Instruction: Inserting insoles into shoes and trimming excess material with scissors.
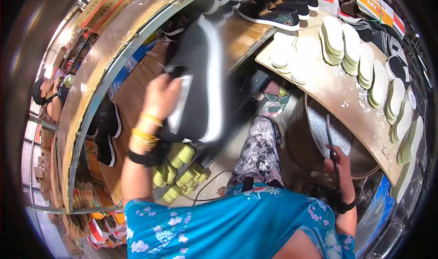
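At the left, my left hand (162,97) grips a black shoe (196,90) with a white sole edge. The shoe is smeared by motion, so I cannot tell whether it is one shoe or a pair. Low on the right, my right hand (338,161) is closed round a thin dark stick-like tool (331,133), its tip pointing up; its exact kind is unclear. That hand is in front of a large round drum (299,138). Past the left hand, more black shoes (269,15) with white soles stand in rows on a wooden shelf.
Several stacks of pale insoles (351,47) line the worktop (328,83) at the right, among white scraps. Two black shoes (105,152) rest on the left board. Bundles of yellow-green insoles (182,172) lie below. Another person (48,92) is at the far left.
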Available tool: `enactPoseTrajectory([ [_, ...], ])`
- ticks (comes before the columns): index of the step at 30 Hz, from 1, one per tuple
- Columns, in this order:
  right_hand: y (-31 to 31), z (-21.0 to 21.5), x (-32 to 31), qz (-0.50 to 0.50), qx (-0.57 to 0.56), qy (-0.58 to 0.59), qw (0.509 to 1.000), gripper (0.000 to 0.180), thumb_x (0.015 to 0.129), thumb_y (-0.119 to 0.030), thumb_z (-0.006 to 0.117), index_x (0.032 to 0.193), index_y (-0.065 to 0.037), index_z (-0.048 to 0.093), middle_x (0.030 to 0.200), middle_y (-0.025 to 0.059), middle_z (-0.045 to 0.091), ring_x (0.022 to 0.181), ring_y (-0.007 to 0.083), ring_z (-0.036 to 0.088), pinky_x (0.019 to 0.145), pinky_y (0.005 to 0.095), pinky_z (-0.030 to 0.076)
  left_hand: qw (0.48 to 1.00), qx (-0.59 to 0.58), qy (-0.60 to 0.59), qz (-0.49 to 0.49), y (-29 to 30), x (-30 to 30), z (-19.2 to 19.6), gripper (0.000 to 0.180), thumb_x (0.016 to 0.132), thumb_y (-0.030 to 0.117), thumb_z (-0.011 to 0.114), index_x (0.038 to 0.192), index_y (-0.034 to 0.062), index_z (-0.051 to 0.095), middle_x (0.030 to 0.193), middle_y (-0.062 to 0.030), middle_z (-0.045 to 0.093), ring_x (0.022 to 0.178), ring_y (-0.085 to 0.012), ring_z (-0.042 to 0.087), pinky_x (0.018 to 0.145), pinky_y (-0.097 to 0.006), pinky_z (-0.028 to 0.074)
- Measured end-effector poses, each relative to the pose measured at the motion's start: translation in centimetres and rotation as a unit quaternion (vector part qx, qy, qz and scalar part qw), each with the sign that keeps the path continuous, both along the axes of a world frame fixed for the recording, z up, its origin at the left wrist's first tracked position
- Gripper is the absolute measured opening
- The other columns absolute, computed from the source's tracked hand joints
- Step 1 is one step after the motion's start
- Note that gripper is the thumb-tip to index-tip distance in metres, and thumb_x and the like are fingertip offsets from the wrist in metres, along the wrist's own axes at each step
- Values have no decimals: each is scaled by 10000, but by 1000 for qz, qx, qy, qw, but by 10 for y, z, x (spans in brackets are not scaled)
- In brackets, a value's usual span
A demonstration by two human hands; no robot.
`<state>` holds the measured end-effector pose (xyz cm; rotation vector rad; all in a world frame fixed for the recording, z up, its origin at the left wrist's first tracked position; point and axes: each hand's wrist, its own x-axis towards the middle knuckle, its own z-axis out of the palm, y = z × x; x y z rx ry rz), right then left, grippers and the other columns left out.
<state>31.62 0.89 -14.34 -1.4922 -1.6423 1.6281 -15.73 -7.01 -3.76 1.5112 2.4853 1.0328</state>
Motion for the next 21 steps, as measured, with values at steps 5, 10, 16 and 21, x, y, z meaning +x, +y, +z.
enactPoseTrajectory([
  [5,4,-20,-14,84,173,-66,979,495,719,-243,735,1102,-4,531,798,119,625,675,186,593,615,311,458,854,-298,371,211,-51,-210,4,353,850,280,487,977,-22,617,948,-233,624,877,-374,601,795,-389,462],
  [10,-5,-27,-3,45,153,-29,987,540,736,-356,698,1147,-40,546,1067,180,601,987,326,584,838,370,462,964,-111,221,96,-37,-254,-13,360,900,216,471,1211,34,487,1093,-130,580,969,-250,563,826,-312,455],
  [16,-46,-23,91,-57,42,-129,989,562,719,-324,693,1185,-59,524,1124,178,575,1048,333,538,887,392,427,887,-205,-232,-342,174,52,-50,345,891,214,542,1183,36,490,971,-33,578,825,-129,551,683,-249,457],
  [21,-129,-5,228,-352,101,-173,914,548,643,-155,691,1158,-59,526,1174,146,543,1063,294,529,864,369,442,733,-294,-231,-568,184,353,-112,412,858,168,576,1220,11,461,1033,-76,580,862,-151,563,730,-251,457],
])
